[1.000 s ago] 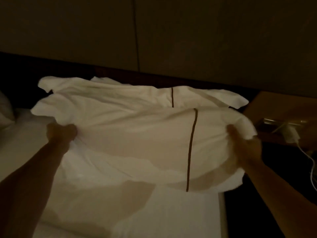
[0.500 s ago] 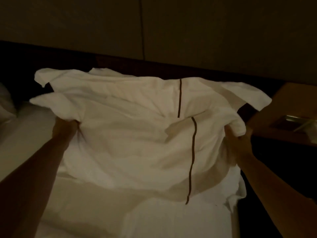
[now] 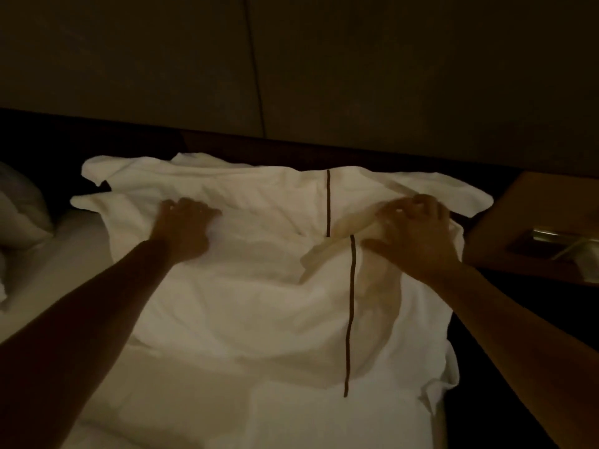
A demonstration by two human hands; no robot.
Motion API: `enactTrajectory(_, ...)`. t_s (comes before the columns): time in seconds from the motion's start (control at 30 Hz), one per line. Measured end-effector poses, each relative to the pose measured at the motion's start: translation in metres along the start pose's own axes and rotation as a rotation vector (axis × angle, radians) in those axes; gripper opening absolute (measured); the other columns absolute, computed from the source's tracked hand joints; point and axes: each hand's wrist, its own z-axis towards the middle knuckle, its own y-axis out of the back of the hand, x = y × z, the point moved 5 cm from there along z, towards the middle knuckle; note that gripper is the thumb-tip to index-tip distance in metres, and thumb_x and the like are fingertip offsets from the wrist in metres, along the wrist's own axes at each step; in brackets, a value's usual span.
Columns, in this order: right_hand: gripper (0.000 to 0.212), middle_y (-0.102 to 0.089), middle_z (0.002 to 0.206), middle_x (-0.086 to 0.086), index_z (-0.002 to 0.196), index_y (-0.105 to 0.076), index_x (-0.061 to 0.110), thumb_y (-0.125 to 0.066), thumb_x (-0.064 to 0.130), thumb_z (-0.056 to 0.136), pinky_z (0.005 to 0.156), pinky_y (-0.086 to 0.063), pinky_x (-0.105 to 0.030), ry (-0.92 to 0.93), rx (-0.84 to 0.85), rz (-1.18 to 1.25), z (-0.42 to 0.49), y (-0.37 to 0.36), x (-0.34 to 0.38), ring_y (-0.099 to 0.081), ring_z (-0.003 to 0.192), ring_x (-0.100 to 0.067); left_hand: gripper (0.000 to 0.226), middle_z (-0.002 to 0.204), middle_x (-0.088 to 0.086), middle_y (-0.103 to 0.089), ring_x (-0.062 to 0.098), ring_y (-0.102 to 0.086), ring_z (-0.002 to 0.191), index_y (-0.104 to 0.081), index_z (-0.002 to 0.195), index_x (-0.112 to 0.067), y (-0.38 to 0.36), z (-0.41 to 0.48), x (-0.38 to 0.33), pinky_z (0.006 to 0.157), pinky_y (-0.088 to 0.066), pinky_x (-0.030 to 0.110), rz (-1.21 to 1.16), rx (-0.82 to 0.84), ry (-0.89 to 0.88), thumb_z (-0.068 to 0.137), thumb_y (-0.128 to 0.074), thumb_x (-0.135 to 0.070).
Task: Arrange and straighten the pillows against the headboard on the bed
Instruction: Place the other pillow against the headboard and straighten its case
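Two white pillows with a dark stripe lie stacked at the head of the bed. The front pillow (image 3: 259, 303) lies on top, overlapping the rear pillow (image 3: 259, 186), which rests against the dark headboard (image 3: 291, 150). My left hand (image 3: 184, 228) presses flat on the left part of the pillows, fingers spread. My right hand (image 3: 418, 231) lies on the right part near the stripes, fingers bent over a fold of the pillowcase. Whether it pinches the cloth is unclear in the dim light.
A white sheet (image 3: 81, 254) covers the mattress. Another pillow or bunched bedding (image 3: 19, 209) sits at the far left. A wooden nightstand (image 3: 518, 222) with a metal tray (image 3: 557, 244) stands at the right, across a dark gap.
Both hands let go of the front pillow's side edges and moved onto the top of the pillows. The front pillow has dropped down and lies flatter against the rear one.
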Motion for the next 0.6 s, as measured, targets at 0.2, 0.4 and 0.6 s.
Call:
enactTrajectory(0.2,0.059,-0.055,0.129,-0.012,0.130,-0.051,0.029,-0.046,0.069,0.086,0.111,-0.018,-0.059,-0.048,0.543,-0.364,0.026,-0.011,-0.032,-0.042,0.127,-0.037,0.047,0.141,0.006,-0.051,0.027,-0.044,0.129,-0.045,0.142,-0.023,0.000,0.007,0.036,0.107,-0.031,0.044,0.131,0.113,0.150,0.098,-0.045,-0.041)
enactTrajectory(0.4,0.031,-0.064,0.091,-0.005,0.096,-0.069,0.029,-0.041,0.042,0.096,0.099,-0.030,-0.053,-0.062,0.140,-0.305,0.039,0.030,-0.079,-0.056,0.097,-0.028,0.027,0.110,0.023,-0.068,0.043,-0.061,0.098,-0.071,0.113,-0.014,0.045,0.012,0.075,0.083,-0.050,0.050,-0.137,-0.291,0.347,0.099,-0.049,-0.019)
enactTrajectory(0.6,0.049,-0.059,0.081,-0.005,0.091,-0.064,0.021,-0.032,0.059,0.094,0.086,-0.045,-0.046,-0.007,0.145,-0.065,0.030,0.016,-0.063,-0.056,0.081,-0.025,0.025,0.121,0.023,-0.065,0.043,-0.060,0.108,-0.068,0.113,-0.010,0.033,0.021,0.079,0.095,-0.048,0.052,-0.374,-0.077,0.326,0.098,-0.054,-0.025)
